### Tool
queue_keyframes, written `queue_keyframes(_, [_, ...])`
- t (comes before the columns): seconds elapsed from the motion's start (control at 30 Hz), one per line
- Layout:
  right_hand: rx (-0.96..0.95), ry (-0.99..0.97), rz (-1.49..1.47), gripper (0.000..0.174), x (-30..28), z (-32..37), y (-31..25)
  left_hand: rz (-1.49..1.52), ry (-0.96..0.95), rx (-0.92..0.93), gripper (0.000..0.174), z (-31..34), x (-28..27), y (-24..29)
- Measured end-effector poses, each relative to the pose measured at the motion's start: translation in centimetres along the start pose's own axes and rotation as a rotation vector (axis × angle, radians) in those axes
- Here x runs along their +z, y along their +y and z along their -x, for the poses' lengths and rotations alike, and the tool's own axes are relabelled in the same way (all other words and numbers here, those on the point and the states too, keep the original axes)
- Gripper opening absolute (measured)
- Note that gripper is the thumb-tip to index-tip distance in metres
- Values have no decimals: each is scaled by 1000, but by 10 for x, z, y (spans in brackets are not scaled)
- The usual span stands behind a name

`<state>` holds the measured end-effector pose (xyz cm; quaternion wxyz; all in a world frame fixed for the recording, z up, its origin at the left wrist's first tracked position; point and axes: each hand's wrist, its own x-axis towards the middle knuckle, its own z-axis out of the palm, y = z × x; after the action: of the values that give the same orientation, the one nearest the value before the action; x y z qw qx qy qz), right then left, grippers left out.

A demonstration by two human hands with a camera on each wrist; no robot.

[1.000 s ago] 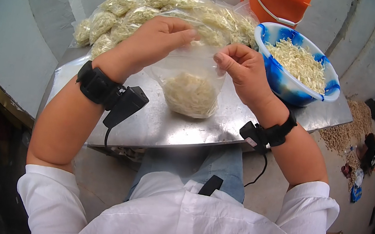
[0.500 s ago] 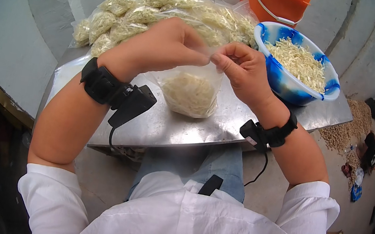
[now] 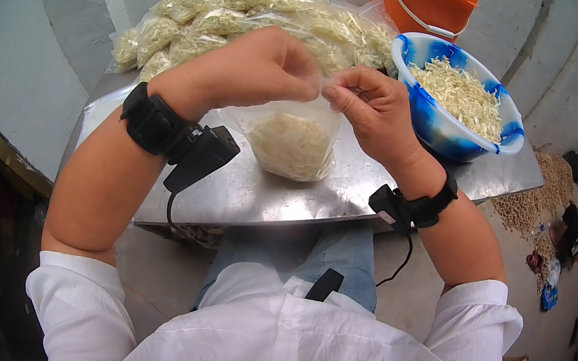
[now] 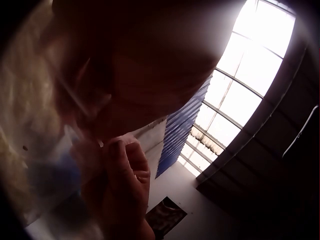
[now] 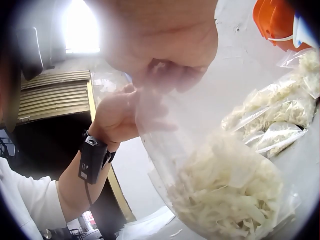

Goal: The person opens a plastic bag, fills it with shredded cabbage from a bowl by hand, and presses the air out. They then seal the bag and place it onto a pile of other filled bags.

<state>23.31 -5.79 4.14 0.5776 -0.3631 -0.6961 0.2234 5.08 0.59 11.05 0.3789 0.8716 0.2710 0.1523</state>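
Observation:
A clear plastic bag [image 3: 293,143] part-filled with pale shredded strips stands on the steel table [image 3: 241,196]. Both hands pinch its top edge, fingertips nearly meeting above it. My left hand [image 3: 261,70] grips from the left and my right hand [image 3: 362,101] from the right. In the right wrist view the bag [image 5: 220,185] hangs below the right hand's fingers [image 5: 165,70], with the left hand [image 5: 120,115] behind it. The left wrist view is dark and blurred, showing only fingers [image 4: 125,170].
A heap of filled bags [image 3: 255,13] lies at the table's back. A blue and white bowl [image 3: 460,102] of loose shreds sits at the right, an orange bucket [image 3: 427,2] behind it. The table's front edge is close to my lap.
My left hand has slid right along the bag's top until its fingertips came close to the right hand's. The bag stays on the table.

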Motion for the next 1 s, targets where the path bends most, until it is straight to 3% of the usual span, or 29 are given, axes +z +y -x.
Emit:
queue_keyframes(0.07, [-1, 9, -5, 11, 0, 0, 1, 5, 0, 10, 13, 2, -1, 1])
queue_keyframes(0.13, [42, 54, -98, 12, -2, 0, 6, -180, 26, 73, 11, 6, -5, 0])
queue_keyframes(0.43, [43, 57, -103, 12, -3, 1, 10, 17, 10, -24, 10, 7, -5, -9])
queue_keyframes(1.0, [15, 51, -48, 9, 2, 3, 3, 6, 44, 3, 18, 3, -1, -9])
